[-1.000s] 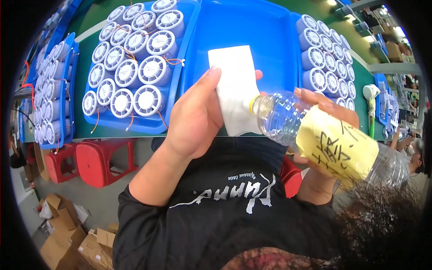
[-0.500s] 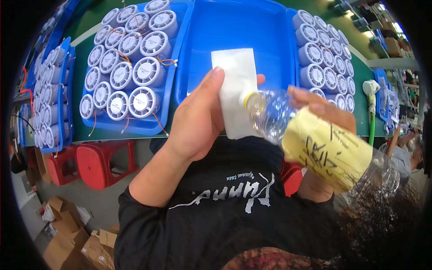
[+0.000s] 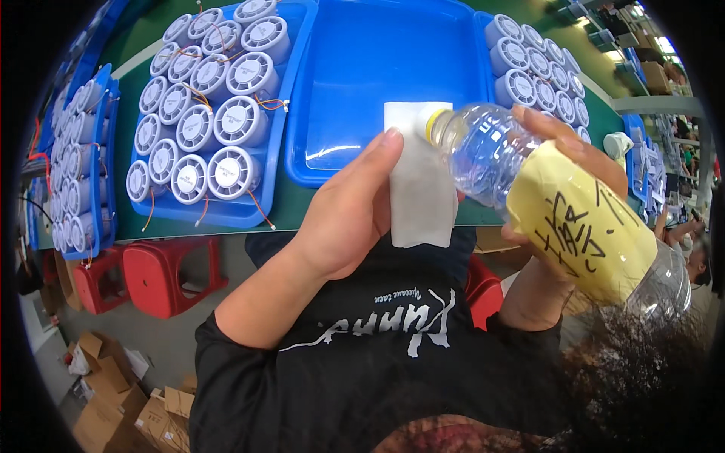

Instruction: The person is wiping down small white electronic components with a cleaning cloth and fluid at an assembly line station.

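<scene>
My left hand [image 3: 349, 198] is closed on a folded white cloth [image 3: 421, 198], holding it upright with the thumb along its left edge. In my right hand [image 3: 578, 147] is a clear plastic bottle [image 3: 487, 151] with a yellow handwritten label [image 3: 581, 226]. The bottle is tilted, its neck lower-bodied end away from the cloth and its yellow-ringed mouth [image 3: 434, 126] against the cloth's upper part. My right fingers wrap over the bottle's shoulder; the left fingers behind the cloth are hidden.
A blue tray [image 3: 296, 155] lies beyond my hands. Blue trays with several white round fan-like units [image 3: 234, 172] and thin wires stand left of it; more such units [image 3: 516, 88] are at the right. Red stools [image 3: 162, 278] and cardboard boxes [image 3: 113, 415] are below on the left.
Both hands have shifted right with the cloth and bottle. The bottle's mouth has moved from the cloth's middle to its upper part.
</scene>
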Demonstrator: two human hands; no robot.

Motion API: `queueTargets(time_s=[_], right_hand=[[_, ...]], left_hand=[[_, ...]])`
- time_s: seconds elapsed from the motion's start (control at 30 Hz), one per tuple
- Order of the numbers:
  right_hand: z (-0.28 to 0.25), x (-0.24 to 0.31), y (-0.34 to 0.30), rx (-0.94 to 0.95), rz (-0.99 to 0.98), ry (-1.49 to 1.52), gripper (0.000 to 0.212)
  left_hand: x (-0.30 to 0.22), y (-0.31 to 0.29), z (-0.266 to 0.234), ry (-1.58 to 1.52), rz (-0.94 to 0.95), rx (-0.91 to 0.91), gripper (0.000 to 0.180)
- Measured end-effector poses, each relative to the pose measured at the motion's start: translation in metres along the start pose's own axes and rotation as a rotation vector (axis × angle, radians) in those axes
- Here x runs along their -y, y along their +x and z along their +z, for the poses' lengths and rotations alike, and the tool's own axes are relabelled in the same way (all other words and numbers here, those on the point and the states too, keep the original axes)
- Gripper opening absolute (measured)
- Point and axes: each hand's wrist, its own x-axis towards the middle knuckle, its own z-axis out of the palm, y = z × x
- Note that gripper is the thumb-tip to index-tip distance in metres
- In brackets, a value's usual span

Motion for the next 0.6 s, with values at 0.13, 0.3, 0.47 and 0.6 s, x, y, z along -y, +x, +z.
queueTargets(time_s=[0.13,0.3,0.47,0.6], right_hand=[[0.007,-0.004,-0.016,0.118,0.097,0.288,0.078],[0.026,0.012,-0.030,0.006,0.187,0.295,0.060],[0.009,0.005,-0.022,-0.028,0.103,0.143,0.079],[-0.002,-0.007,-0.005,0.025,-0.092,-0.034,0.082]], left_hand=[[-0.005,0.004,-0.003,-0.051,0.074,-0.038,0.052],[-0.014,0.005,-0.011,-0.081,0.165,0.048,0.056],[-0.006,0.002,-0.004,-0.104,0.036,0.032,0.052],[0.003,-0.001,-0.002,-0.056,-0.024,-0.021,0.050]])
